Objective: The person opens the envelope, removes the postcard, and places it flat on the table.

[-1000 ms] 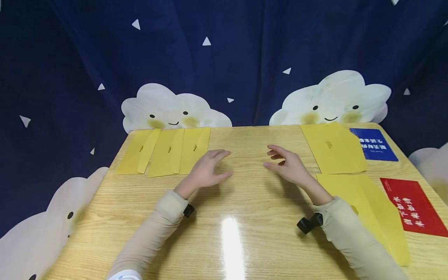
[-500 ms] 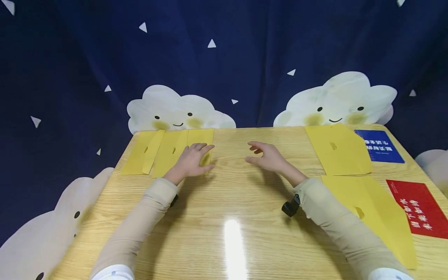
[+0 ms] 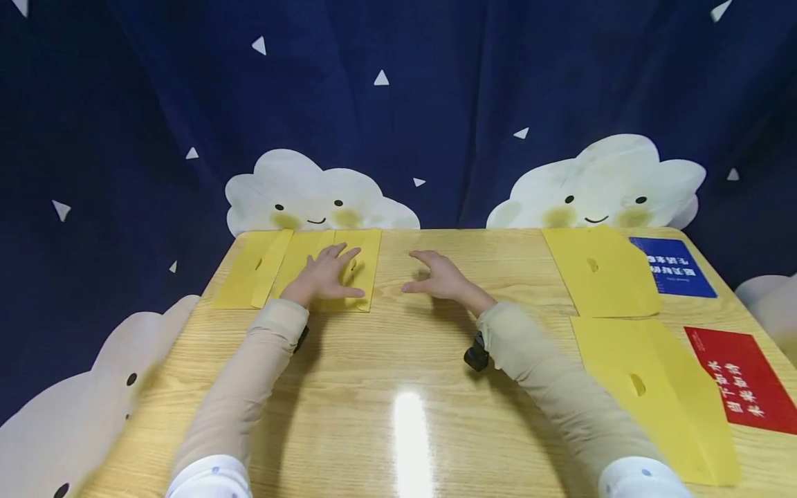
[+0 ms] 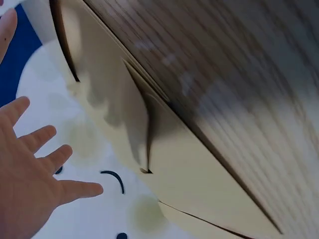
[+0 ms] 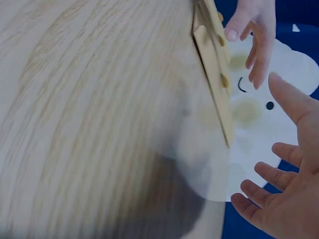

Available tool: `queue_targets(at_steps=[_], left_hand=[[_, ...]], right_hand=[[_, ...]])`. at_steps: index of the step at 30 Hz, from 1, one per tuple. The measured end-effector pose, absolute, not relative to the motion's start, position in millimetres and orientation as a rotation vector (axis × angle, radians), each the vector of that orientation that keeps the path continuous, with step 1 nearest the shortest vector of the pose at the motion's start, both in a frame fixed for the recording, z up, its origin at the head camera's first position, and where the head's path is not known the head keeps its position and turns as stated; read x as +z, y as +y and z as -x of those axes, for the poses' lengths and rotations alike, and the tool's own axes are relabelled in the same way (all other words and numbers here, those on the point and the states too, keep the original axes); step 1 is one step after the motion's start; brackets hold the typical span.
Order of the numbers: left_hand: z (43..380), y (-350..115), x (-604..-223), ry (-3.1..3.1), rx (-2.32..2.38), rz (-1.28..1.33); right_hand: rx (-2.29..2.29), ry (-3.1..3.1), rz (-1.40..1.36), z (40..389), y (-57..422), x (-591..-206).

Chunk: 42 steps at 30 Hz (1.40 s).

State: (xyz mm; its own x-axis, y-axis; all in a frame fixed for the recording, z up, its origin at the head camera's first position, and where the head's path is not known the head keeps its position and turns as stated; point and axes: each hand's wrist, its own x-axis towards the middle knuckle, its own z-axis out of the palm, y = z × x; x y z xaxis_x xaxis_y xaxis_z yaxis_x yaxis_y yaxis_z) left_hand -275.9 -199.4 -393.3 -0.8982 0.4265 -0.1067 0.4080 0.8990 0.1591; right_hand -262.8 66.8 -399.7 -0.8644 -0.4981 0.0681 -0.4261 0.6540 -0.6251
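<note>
Three yellow envelopes lie in a row at the table's back left: the leftmost envelope (image 3: pixel 245 273), the middle envelope (image 3: pixel 303 246) and the rightmost envelope (image 3: pixel 369 259). Over the middle and rightmost ones hovers my left hand (image 3: pixel 320 277), fingers spread and nothing held. My right hand (image 3: pixel 438 277) hangs above the table just right of the row, thumb apart from the loosely bent fingers, also holding nothing. Seen from the left wrist, the spread left hand (image 4: pixel 30 174) is apart from an envelope (image 4: pixel 194 174) with a raised flap. The right wrist view has both hands facing each other.
At the right, two larger yellow envelopes, a back one (image 3: pixel 600 277) and a front one (image 3: pixel 660 401), lie flat with flaps out. Beside them are a blue card (image 3: pixel 675 266) and a red card (image 3: pixel 744 380). A dark blue curtain (image 3: pixel 436 90) hangs behind the wooden table (image 3: pixel 349 401).
Both hands have moved left. The left hand has come over the envelopes, its fingers spreading, and the right hand has followed toward the row. The envelopes stay in place.
</note>
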Motion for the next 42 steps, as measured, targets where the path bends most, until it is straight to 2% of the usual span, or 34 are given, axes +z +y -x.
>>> queue_targets(at_steps=[6,12,22,42], left_hand=[[285.4,-210.7,-397.0,2.870,0.195,-0.574],[291.5,-219.3,-400.6,2.813,0.260,-0.481],[292.2,-221.9,-410.2,2.757,0.254,-0.410],[288.8,-197.4,-414.4,2.801,0.131,-0.506]], right_hand=[[-0.830,2.767,0.838,271.0,44.5,-415.8],[-0.689,2.741,0.753,273.7,22.9,-420.2],[-0.486,2.730,0.780,266.3,-1.4,-426.0],[-0.468,2.751,0.762,261.0,11.4,-433.0]])
